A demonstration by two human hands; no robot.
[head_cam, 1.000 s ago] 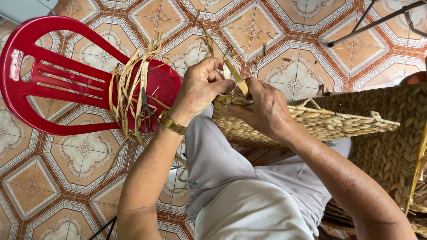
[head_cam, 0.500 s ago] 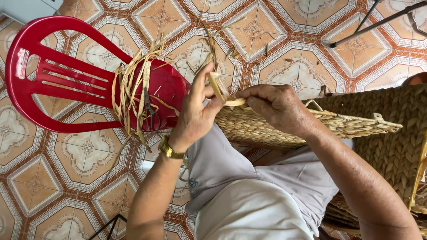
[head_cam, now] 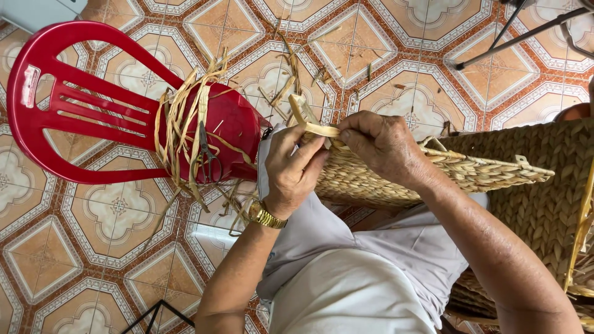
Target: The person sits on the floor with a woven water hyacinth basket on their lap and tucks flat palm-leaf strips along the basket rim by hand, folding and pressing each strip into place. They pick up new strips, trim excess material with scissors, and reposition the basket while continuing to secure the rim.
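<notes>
A tiled floor (head_cam: 383, 55) of orange and cream octagon patterns, littered with dry fibre scraps, spreads beneath us as we sit and look down over our lap. To our left a glossy red plastic chair (head_cam: 68, 105) lies in view with its slatted back toward the frame's edge, and a loose bundle of pale straw strands (head_cam: 185, 130) is draped across its seat, curling and splitting at the ends. A pair of dark metal scissors (head_cam: 209, 158) rests among the strands on the seat.

Across our knees, clad in light grey cloth, sits a woven basket panel (head_cam: 396, 176), its surface a tight, ribbed braid of tan plant fibre with a stiff rim running off to the right. We work at its near end, where a flat, ribbon-like straw strip (head_cam: 312, 127) sticks up from the weave and bends over the edge. Our left hand (head_cam: 297, 170), a gold metal watch (head_cam: 267, 216) on the wrist, curls its fingers closed against the panel's end just under the strip. Our right hand (head_cam: 380, 145) pinches the strip between thumb and fingertips, knuckles arched over the rim.

At the right, a larger woven basket (head_cam: 550, 198) of the same chunky braid stands close against our leg. Thin black metal legs (head_cam: 520, 34) cross the upper right corner.
</notes>
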